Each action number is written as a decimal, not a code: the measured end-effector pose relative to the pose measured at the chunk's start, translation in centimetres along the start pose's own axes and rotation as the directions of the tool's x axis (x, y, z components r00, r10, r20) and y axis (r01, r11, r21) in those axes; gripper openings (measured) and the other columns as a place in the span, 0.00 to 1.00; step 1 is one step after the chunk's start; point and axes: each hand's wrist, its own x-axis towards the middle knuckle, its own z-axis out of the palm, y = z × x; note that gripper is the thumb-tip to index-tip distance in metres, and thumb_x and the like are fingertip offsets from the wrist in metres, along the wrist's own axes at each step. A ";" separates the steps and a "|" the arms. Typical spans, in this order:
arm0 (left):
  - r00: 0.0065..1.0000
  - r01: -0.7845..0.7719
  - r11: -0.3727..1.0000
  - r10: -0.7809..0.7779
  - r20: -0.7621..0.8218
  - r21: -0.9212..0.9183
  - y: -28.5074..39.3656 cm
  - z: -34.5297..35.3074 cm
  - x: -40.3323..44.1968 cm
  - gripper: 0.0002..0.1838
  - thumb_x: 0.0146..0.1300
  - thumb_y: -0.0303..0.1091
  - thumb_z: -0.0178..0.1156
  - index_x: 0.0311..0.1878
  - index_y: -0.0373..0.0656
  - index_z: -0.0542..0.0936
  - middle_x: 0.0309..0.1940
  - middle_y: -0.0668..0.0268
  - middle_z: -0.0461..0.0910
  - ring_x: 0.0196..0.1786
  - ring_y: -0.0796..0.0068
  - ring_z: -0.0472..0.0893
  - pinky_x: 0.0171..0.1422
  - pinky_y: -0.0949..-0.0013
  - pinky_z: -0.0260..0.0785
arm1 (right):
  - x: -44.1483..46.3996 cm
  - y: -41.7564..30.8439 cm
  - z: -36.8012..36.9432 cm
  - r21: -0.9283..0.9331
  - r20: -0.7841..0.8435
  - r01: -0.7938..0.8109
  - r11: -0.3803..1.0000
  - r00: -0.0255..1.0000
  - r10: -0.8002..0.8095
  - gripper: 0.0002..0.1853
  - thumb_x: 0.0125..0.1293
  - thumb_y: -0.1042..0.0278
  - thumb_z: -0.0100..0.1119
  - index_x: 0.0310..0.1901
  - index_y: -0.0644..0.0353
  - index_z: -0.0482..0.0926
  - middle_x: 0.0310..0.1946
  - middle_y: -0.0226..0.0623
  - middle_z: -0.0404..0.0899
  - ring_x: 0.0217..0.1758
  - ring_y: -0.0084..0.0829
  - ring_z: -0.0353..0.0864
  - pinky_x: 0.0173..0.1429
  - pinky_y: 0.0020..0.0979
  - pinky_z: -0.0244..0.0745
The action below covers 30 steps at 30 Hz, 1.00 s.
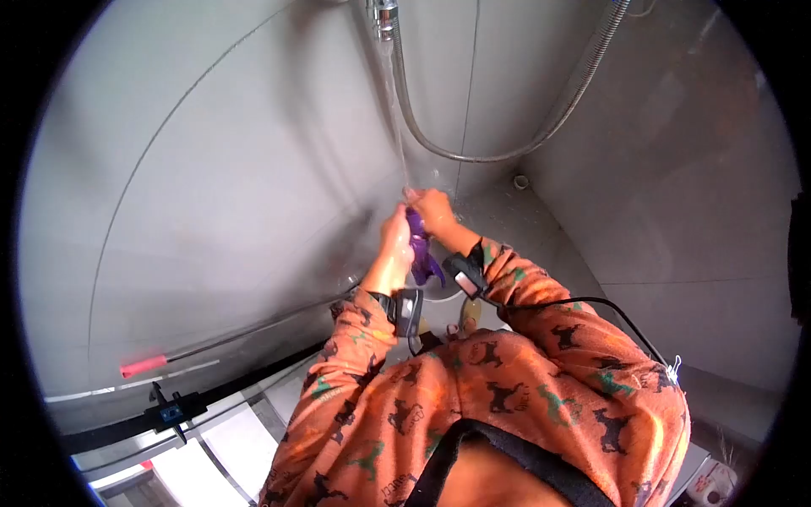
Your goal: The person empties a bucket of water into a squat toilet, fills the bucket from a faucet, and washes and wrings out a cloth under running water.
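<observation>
A wet purple cloth (425, 264) hangs bunched between my hands, its loose end dangling below them. My left hand (394, 235) is closed on the cloth from the left side. Slightly higher, my right hand (433, 211) has its fingers wrapped round the upper part of the cloth. A thin stream of water (395, 118) falls from the chrome tap (384, 24) onto the top of my hands. Small splashes show around them. Part of the cloth is hidden inside my grip.
A flexible metal shower hose (494, 158) loops down behind my hands. Grey walls (253, 169) meet in the corner. A small round fitting (521, 181) sits low there. At left lies a long rod with a pink-red handle (144, 366). My feet (470, 313) are below.
</observation>
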 end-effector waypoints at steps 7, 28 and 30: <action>0.971 0.044 0.999 -0.049 0.233 0.026 2.5 -0.6 1.8 0.27 0.53 0.64 0.51 0.35 0.46 0.70 0.29 0.67 0.72 0.36 0.74 0.73 0.42 0.67 0.67 | -1.6 -0.8 -4.2 0.844 0.430 -0.381 0.378 0.901 -0.051 0.23 0.60 0.51 0.51 0.51 0.58 0.70 0.50 0.37 0.70 0.56 0.27 0.65 0.57 0.29 0.62; 0.843 -0.115 0.991 0.131 0.521 -0.063 1.3 -2.2 0.5 0.25 0.60 0.57 0.46 0.44 0.43 0.72 0.36 0.67 0.74 0.41 0.74 0.73 0.46 0.67 0.68 | -4.1 -4.4 -3.5 0.234 -0.035 0.532 0.814 0.841 -0.539 0.10 0.50 0.59 0.59 0.31 0.54 0.77 0.29 0.36 0.75 0.33 0.36 0.76 0.34 0.35 0.71; 0.830 -0.418 0.875 0.477 0.288 -0.246 -1.4 0.9 0.2 0.16 0.60 0.49 0.48 0.36 0.45 0.73 0.29 0.69 0.72 0.35 0.76 0.74 0.38 0.67 0.68 | -2.7 -3.0 -0.6 -0.067 -0.083 0.365 0.929 0.925 -0.370 0.15 0.52 0.51 0.52 0.28 0.53 0.78 0.28 0.39 0.76 0.33 0.43 0.76 0.36 0.39 0.72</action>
